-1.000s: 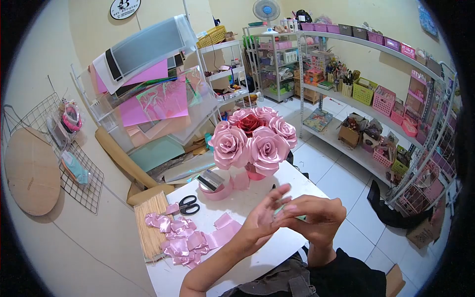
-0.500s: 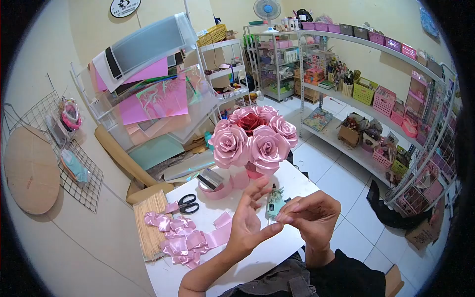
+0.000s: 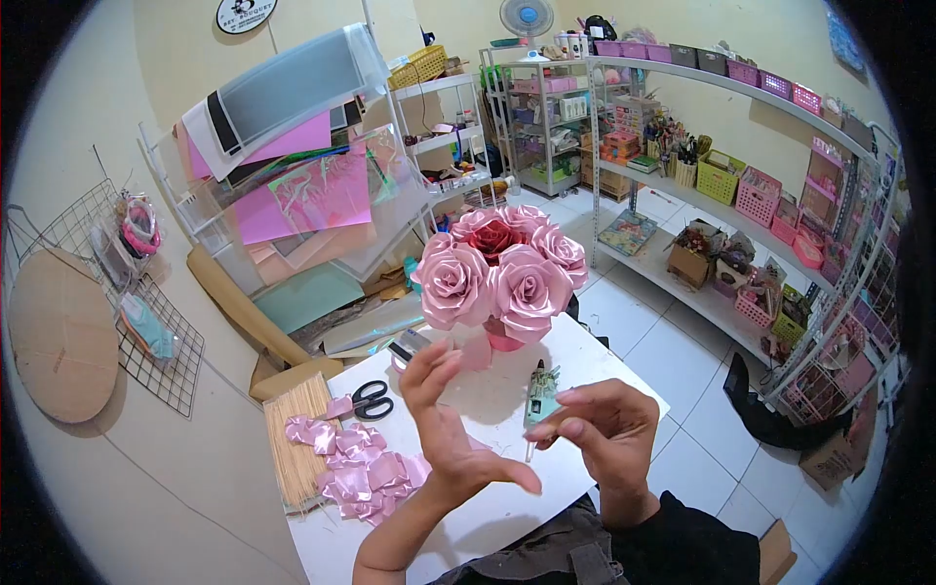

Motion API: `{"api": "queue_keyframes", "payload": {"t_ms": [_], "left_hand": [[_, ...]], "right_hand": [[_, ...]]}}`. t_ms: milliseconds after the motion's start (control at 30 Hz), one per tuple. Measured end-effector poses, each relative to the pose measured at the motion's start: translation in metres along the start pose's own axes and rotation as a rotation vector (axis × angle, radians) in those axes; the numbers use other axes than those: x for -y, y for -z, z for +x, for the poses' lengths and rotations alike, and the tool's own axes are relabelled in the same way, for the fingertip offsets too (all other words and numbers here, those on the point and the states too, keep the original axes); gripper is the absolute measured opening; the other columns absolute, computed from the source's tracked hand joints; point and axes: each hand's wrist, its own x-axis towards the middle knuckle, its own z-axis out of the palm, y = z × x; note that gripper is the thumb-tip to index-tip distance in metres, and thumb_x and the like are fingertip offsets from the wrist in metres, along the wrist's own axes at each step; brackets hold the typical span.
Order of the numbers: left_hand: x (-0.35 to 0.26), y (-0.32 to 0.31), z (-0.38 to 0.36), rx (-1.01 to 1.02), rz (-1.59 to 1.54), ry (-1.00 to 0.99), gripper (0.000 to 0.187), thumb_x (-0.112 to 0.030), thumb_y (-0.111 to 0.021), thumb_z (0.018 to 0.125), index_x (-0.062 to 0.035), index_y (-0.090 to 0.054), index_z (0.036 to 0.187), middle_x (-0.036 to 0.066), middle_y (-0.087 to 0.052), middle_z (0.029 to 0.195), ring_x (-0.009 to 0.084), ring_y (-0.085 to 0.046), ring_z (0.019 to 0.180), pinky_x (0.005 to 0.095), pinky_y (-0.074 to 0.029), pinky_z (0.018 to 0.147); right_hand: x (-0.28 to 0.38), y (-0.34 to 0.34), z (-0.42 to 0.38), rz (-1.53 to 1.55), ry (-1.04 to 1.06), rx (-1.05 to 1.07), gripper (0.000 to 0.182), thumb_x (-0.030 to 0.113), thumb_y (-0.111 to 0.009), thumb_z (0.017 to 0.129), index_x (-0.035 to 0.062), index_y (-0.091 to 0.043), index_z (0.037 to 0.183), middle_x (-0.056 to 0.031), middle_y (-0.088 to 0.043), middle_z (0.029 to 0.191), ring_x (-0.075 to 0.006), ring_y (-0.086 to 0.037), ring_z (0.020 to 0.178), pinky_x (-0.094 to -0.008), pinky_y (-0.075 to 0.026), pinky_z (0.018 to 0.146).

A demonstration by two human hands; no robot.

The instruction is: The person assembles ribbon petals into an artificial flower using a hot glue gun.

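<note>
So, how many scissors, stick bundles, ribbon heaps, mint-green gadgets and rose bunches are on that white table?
Pair of black-handled scissors: 1
Bundle of thin tan sticks: 1
Heap of shiny pink ribbon pieces: 1
Mint-green gadget, partly behind the right hand: 1
Bunch of shiny pink roses with a red one among them: 1
Total: 5

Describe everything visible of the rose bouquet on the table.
The bouquet is a rounded cluster of large artificial-looking roses with glossy, satin-like petals, curled at the edges. Pale pink blooms surround one deep red rose. Below them shows part of a pink base; stems are hidden. It appears upright near the far edge of the white table, beyond both hands, and neither touches it.
</note>
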Motion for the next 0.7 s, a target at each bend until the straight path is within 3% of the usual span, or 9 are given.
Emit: {"api": "queue_keyframes", "payload": {"t_ms": [33, 200, 267, 300, 400, 467, 533, 633, 700], "left_hand": [[0.004, 0.001, 0.001, -0.082, 0.133, -0.162, 0.11, -0.073, -0.061, 0.034, 0.0016, -0.036, 0.112, 0.016, -0.035, 0.116, 0.0227, -0.039, 0.102, 0.0315, -0.028, 0.084], [0.008, 0.003, 0.003, -0.199, 0.179, -0.317, 0.117, -0.08, -0.053, 0.029, 0.0021, -0.037, 0.11, 0.016, -0.036, 0.114, 0.0231, -0.042, 0.095, 0.0295, -0.029, 0.079], [0.008, 0.003, 0.005, -0.209, 0.176, -0.344, 0.117, -0.081, -0.052, 0.029, 0.0022, -0.037, 0.11, 0.016, -0.036, 0.114, 0.023, -0.042, 0.093, 0.0295, -0.029, 0.078], [0.009, 0.003, 0.005, -0.212, 0.168, -0.35, 0.117, -0.081, -0.052, 0.029, 0.0022, -0.038, 0.11, 0.017, -0.036, 0.113, 0.023, -0.042, 0.093, 0.0295, -0.029, 0.079], [0.01, 0.004, 0.005, -0.201, 0.157, -0.356, 0.117, -0.081, -0.051, 0.031, 0.0024, -0.037, 0.111, 0.016, -0.036, 0.114, 0.0221, -0.042, 0.094, 0.0293, -0.029, 0.079], [0.01, 0.003, 0.004, -0.187, 0.151, -0.362, 0.117, -0.081, -0.05, 0.033, 0.0027, -0.037, 0.112, 0.016, -0.036, 0.116, 0.0214, -0.042, 0.094, 0.029, -0.029, 0.079], [0.007, -0.002, 0.0, -0.212, -0.207, -0.052, 0.117, -0.084, -0.041, 0.039, 0.0031, -0.033, 0.117, 0.015, -0.035, 0.118, 0.0201, -0.041, 0.097, 0.0279, -0.028, 0.081], [-0.001, -0.002, 0.003, -0.176, -0.443, 0.245, 0.116, -0.085, -0.03, 0.045, 0.003, -0.03, 0.121, 0.013, -0.034, 0.12, 0.0187, -0.04, 0.099, 0.027, -0.028, 0.084], [-0.002, -0.002, 0.006, -0.176, -0.511, 0.318, 0.113, -0.084, -0.026, 0.048, 0.0022, -0.03, 0.121, 0.012, -0.035, 0.12, 0.0186, -0.04, 0.1, 0.0266, -0.028, 0.085]], "right_hand": [[0.0, 0.001, -0.001, 0.021, -0.017, 0.054, 0.026, -0.01, -0.055, 0.071, -0.0082, -0.051, 0.097, -0.0197, -0.059, 0.082, -0.0243, -0.06, 0.078, -0.03, -0.051, 0.067], [0.005, -0.005, -0.004, 0.09, -0.112, 0.151, 0.028, -0.011, -0.062, 0.064, -0.0094, -0.054, 0.091, -0.0191, -0.059, 0.083, -0.0249, -0.059, 0.081, -0.0313, -0.05, 0.072], [0.004, -0.013, -0.004, 0.081, -0.062, 0.017, 0.029, -0.007, -0.071, 0.053, -0.0118, -0.056, 0.078, -0.021, -0.059, 0.065, -0.0263, -0.062, 0.063, -0.0295, -0.052, 0.055], [0.002, -0.012, -0.004, 0.084, -0.049, 0.044, 0.031, -0.007, -0.072, 0.052, -0.0134, -0.055, 0.078, -0.0214, -0.059, 0.065, -0.0259, -0.062, 0.062, -0.0296, -0.052, 0.054], [0.003, -0.004, -0.005, 0.155, -0.116, 0.152, 0.028, -0.012, -0.066, 0.059, -0.0092, -0.056, 0.085, -0.0184, -0.059, 0.082, -0.0239, -0.061, 0.075, -0.0308, -0.052, 0.067], [-0.002, 0.002, -0.003, 0.166, -0.092, 0.091, 0.028, -0.011, -0.067, 0.058, -0.0088, -0.056, 0.083, -0.0178, -0.059, 0.08, -0.0233, -0.061, 0.073, -0.03, -0.052, 0.064], [-0.002, 0.013, 0.0, 0.075, -0.041, -0.041, 0.027, -0.01, -0.07, 0.054, -0.0061, -0.054, 0.076, -0.0153, -0.059, 0.069, -0.0213, -0.062, 0.063, -0.0277, -0.052, 0.056], [0.007, 0.034, 0.005, -0.156, 0.063, -0.202, 0.023, -0.008, -0.069, 0.056, -0.0041, -0.053, 0.072, -0.014, -0.058, 0.058, -0.0189, -0.061, 0.055, -0.0241, -0.05, 0.048], [0.01, 0.048, 0.004, -0.242, 0.086, -0.264, 0.018, -0.008, -0.065, 0.061, -0.0048, -0.055, 0.076, -0.014, -0.058, 0.056, -0.0166, -0.06, 0.05, -0.0211, -0.048, 0.043]]}}
